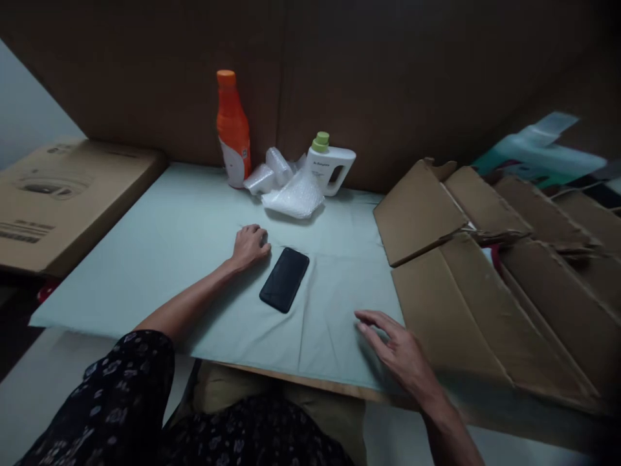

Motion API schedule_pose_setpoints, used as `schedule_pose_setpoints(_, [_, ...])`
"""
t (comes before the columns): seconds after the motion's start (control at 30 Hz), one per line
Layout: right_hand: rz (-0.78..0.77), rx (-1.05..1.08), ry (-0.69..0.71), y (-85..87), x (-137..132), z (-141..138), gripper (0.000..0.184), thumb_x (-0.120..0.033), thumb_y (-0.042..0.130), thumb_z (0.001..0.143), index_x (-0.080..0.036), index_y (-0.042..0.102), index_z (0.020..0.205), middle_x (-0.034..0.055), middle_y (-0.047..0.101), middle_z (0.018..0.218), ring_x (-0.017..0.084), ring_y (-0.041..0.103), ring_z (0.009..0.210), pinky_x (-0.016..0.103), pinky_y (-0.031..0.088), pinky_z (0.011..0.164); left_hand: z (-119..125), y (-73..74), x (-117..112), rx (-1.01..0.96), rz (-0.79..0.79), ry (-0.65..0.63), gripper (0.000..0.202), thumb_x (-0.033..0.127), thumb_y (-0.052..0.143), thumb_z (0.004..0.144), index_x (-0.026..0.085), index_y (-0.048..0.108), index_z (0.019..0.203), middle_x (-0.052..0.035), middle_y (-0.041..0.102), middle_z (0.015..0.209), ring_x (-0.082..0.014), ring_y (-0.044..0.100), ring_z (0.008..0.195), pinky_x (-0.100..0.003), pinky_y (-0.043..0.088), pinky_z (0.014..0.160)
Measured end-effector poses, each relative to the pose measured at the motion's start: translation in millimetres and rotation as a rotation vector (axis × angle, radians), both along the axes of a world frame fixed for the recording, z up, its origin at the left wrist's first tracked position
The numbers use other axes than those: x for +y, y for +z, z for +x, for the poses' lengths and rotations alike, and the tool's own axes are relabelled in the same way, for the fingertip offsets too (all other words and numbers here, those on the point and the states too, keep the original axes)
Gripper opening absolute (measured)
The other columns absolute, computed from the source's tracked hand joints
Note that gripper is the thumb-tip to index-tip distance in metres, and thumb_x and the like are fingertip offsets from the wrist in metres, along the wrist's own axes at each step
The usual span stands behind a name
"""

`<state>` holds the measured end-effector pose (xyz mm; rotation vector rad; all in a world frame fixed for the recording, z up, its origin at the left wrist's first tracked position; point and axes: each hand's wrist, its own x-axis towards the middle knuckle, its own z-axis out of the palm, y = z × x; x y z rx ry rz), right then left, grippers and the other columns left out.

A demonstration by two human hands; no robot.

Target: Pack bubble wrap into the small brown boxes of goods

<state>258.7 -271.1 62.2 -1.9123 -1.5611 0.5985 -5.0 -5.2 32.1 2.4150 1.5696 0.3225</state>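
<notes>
My left hand rests on the pale green cloth with its fingers curled under, just left of a black phone lying face down. Nothing shows in that hand. My right hand hovers low over the cloth near the front edge, fingers stretched out and apart, holding nothing. It lies right of the phone and close to the edge of a flattened cardboard box.
At the back stand an orange bottle, a white jug with a green cap and a heap of bubble wrap. A printed carton lies at the left. Teal packaging sits at the far right.
</notes>
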Motion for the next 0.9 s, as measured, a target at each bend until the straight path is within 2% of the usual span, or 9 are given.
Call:
schedule_pose_setpoints(0.07, [-0.044,0.113,-0.037,-11.2,-7,-7,0.033,-0.046,0.058,0.089,-0.023,0.077,0.102,0.0099,0.077,0.108,0.027,0.072,0.098,0.033,0.057,0.065,1,12.0,-14,0.044,-0.040,-0.043,0.037,0.031,0.058,0.089,0.017,0.069,0.121,-0.0161,0.065,0.132,-0.0347,0.053,0.128,-0.046,0.040,0.108])
schedule_pose_setpoints(0.2, [-0.046,0.448,-0.075,-27.6,10,-40,0.036,-0.047,0.067,0.085,-0.021,0.075,0.108,0.0114,0.077,0.112,0.027,0.072,0.104,0.040,0.059,0.090,2,28.7,-58,0.103,-0.120,-0.106,0.043,0.041,0.061,0.090,0.019,0.064,0.127,-0.0151,0.067,0.123,-0.0336,0.060,0.118,-0.042,0.045,0.099])
schedule_pose_setpoints(0.3, [-0.077,0.771,-0.128,-33.5,39,-66,0.052,-0.050,0.075,0.077,-0.019,0.072,0.118,0.0160,0.072,0.126,0.031,0.069,0.114,0.041,0.061,0.083,3,30.1,-87,0.126,-0.184,-0.056,0.048,0.045,0.060,0.091,0.017,0.059,0.130,-0.0167,0.067,0.120,-0.0330,0.064,0.111,-0.039,0.049,0.090])
schedule_pose_setpoints(0.4, [-0.112,0.938,-0.181,-34.7,65,-83,0.068,-0.052,0.079,0.071,-0.015,0.067,0.126,0.0200,0.066,0.135,0.032,0.069,0.112,0.036,0.061,0.072,6,27.2,-103,0.122,-0.243,0.018,0.045,0.046,0.053,0.095,0.015,0.058,0.128,-0.0161,0.069,0.115,-0.0317,0.069,0.104,-0.038,0.050,0.084])
schedule_pose_setpoints(0.5, [-0.129,0.942,-0.204,-35.0,76,-91,0.075,-0.051,0.079,0.067,-0.014,0.064,0.130,0.0197,0.064,0.137,0.024,0.070,0.093,0.030,0.056,0.062,10,25.0,-110,0.106,-0.277,0.070,0.041,0.045,0.050,0.097,0.015,0.060,0.123,-0.0163,0.070,0.115,-0.0322,0.070,0.105,-0.037,0.051,0.084])
schedule_pose_setpoints(0.67, [-0.135,0.878,-0.223,-35.4,78,-94,0.074,-0.050,0.078,0.066,-0.015,0.063,0.130,0.0136,0.069,0.124,0.011,0.057,0.065,0.025,0.047,0.052,15,23.6,-114,0.065,-0.292,0.133,0.039,0.042,0.045,0.098,0.013,0.065,0.117,-0.0185,0.071,0.117,-0.0330,0.070,0.109,-0.038,0.051,0.087])
schedule_pose_setpoints(0.77, [-0.138,0.855,-0.219,-33.4,84,-95,0.070,-0.052,0.076,0.066,-0.014,0.065,0.123,0.0090,0.070,0.101,0.011,0.053,0.059,0.023,0.041,0.046,13,23.1,-110,0.027,-0.308,0.150,0.040,0.042,0.044,0.099,0.014,0.069,0.112,-0.0169,0.074,0.114,-0.0316,0.071,0.108,-0.036,0.051,0.086])
schedule_pose_setpoints(0.83, [-0.150,0.837,-0.212,-31.5,88,-97,0.066,-0.053,0.076,0.066,-0.012,0.067,0.118,0.0039,0.066,0.081,0.011,0.050,0.054,0.023,0.038,0.043,11,23.2,-106,0.004,-0.326,0.161,0.041,0.042,0.041,0.100,0.015,0.072,0.107,-0.0167,0.076,0.109,-0.0308,0.072,0.105,-0.036,0.051,0.084])
schedule_pose_setpoints(0.9, [-0.164,0.815,-0.207,-29.6,90,-99,0.065,-0.052,0.075,0.066,-0.011,0.068,0.116,0.0002,0.061,0.068,0.011,0.046,0.048,0.023,0.035,0.041,9,23.6,-103,-0.017,-0.343,0.167,0.043,0.040,0.039,0.100,0.014,0.073,0.102,-0.0177,0.077,0.107,-0.0306,0.073,0.103,-0.036,0.051,0.082])
